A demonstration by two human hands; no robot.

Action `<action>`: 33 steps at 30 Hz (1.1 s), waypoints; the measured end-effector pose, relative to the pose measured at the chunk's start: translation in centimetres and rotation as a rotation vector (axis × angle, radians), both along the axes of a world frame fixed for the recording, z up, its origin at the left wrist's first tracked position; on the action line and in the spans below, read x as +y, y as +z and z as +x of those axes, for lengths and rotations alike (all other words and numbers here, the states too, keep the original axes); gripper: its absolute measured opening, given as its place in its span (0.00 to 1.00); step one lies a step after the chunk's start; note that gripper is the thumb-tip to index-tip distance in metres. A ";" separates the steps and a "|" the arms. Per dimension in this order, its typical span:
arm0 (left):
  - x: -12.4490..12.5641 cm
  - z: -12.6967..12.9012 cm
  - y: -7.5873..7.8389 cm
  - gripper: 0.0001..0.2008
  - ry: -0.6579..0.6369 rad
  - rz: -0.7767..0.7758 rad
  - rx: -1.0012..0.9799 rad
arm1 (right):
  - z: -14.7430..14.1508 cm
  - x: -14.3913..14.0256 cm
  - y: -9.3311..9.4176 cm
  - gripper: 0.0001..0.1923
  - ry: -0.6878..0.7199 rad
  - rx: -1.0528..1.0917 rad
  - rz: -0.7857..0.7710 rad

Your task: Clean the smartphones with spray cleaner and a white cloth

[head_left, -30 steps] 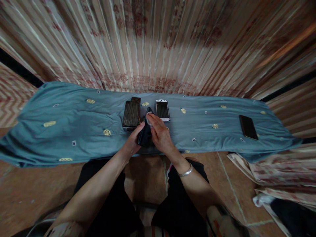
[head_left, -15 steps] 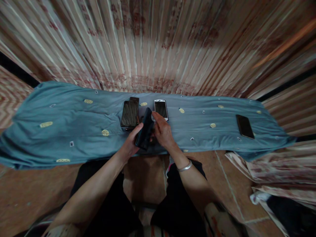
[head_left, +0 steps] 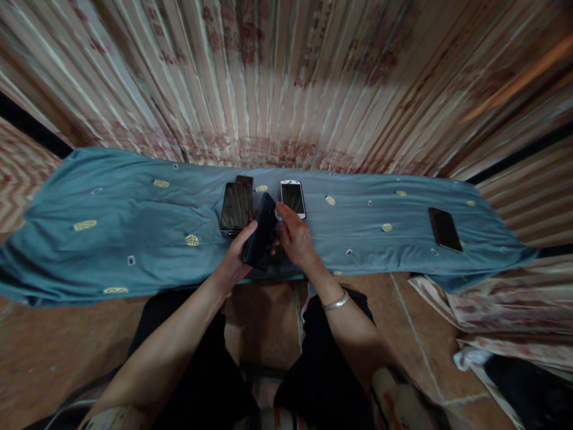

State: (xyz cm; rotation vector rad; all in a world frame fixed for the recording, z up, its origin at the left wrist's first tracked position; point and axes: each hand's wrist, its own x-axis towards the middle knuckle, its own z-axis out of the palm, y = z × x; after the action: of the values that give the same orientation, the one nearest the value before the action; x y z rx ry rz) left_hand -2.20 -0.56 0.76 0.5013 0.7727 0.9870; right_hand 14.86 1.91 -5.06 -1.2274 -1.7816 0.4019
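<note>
Dark phone (head_left: 261,236) is held tilted above the near edge of the blue cloth (head_left: 134,227), gripped along its lower left side by the left hand (head_left: 235,263), thumb on one face and fingers curled behind. The right hand (head_left: 295,239) is closed at the phone's upper right edge, its fingertips pinched on something small and pale there; what that is cannot be told. A slip is judged the chief risk: the phone is gripped only by its edges, on a slant, and a hard push from the right hand could twist it loose onto the floor (head_left: 264,322) between the knees. An outward swing could also knock the neighbours. Just beyond and to the left a black phone (head_left: 236,206) is laid over another dark one, and just beside the right fingertips a white phone (head_left: 293,198) is laid face up. A further black phone (head_left: 444,229) is placed well apart at the right. A striped curtain (head_left: 286,83) is hung behind, and bundled fabric (head_left: 505,310) is heaped on the floor at the right
</note>
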 end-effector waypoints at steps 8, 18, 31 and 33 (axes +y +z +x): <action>0.1 0.1 -0.3 0.15 -0.005 -0.052 0.030 | -0.1 -0.4 0.5 0.30 0.014 0.005 0.015; -0.2 0.3 -0.5 0.16 -0.074 -0.037 0.052 | -0.1 -0.5 1.2 0.30 0.007 0.029 0.035; 0.3 0.7 -1.2 0.12 -0.009 -0.005 0.133 | -0.6 -1.7 2.7 0.31 0.115 -0.047 0.082; 0.2 0.8 -1.3 0.13 -0.035 -0.002 0.142 | -0.3 -1.5 2.7 0.30 0.103 -0.047 0.073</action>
State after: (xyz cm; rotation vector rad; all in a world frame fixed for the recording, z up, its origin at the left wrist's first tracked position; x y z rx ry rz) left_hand -1.37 -0.33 -0.56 0.5860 0.8890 0.9257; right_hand 14.58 0.39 -2.38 -1.1059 -1.8888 0.3663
